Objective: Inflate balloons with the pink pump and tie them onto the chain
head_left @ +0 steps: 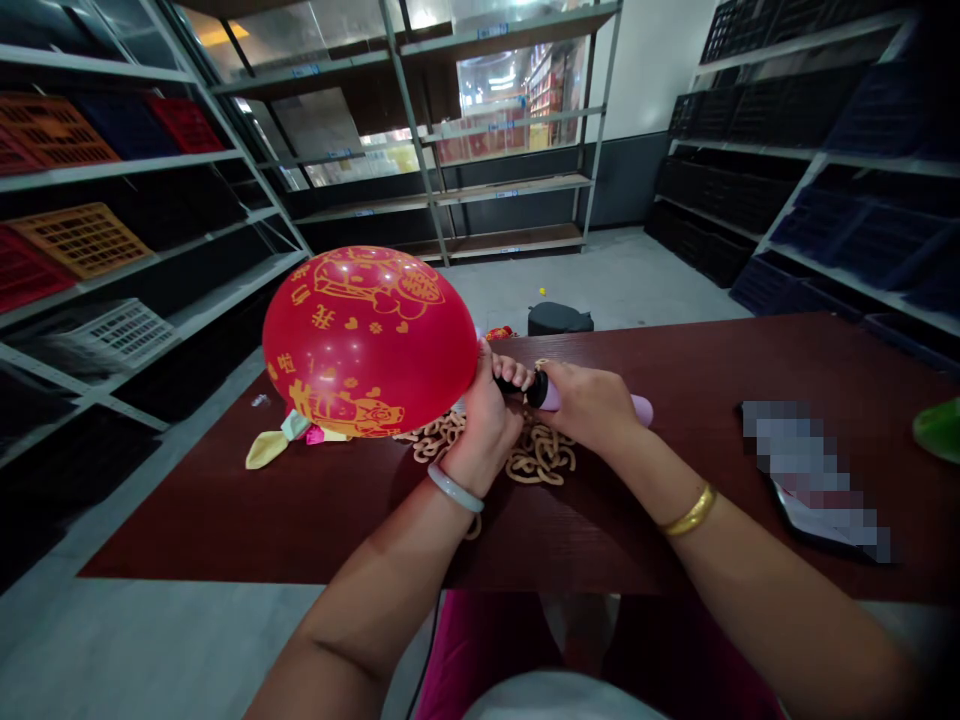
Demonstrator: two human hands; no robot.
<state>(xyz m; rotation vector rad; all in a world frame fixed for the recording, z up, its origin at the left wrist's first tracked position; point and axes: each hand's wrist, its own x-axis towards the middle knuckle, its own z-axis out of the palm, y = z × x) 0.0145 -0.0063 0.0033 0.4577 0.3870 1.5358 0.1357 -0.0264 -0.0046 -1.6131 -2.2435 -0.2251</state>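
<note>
Lining the left of the frame, coloured crates (pixel 60 130): I count four in the upper row, red, orange, dark blue and red, then one red and one yellow beneath, and one white lower down.
Limp balloons (pixel 265 451): at least three on the brown table (pixel 225 530), left of centre, in yellow, pale green and pink.
Red balloon (pixel 367 340): one, inflated, left of the frame's middle; its gold print has hearts and Chinese characters, among which I can read 我 and 啦.
Back rack (pixel 410 105): upper centre, with at least six small blue-and-white labels (pixel 493 30), too tiny for me to read.
Left hand (pixel 491 395): fingers curled in tightly, gripping the balloon's neck end against a black tip; one pale bangle (pixel 454 488) rings the wrist.
Tan loops (pixel 540 460): a heap at centre, below the hands, too tangled to count.
Lavender tube (pixel 552 395): one, black-ended, between the hands at centre.
Right hand (pixel 589 400): wrapped around the tube; one gold bangle (pixel 691 512) on that arm.
Phone-like slab (pixel 814 480): one, lower right, its face masked by squares, nothing legible.
Dark crates (pixel 739 195): upper right, too dim to count.
Green object (pixel 937 430): one, cut off by the right edge.
</note>
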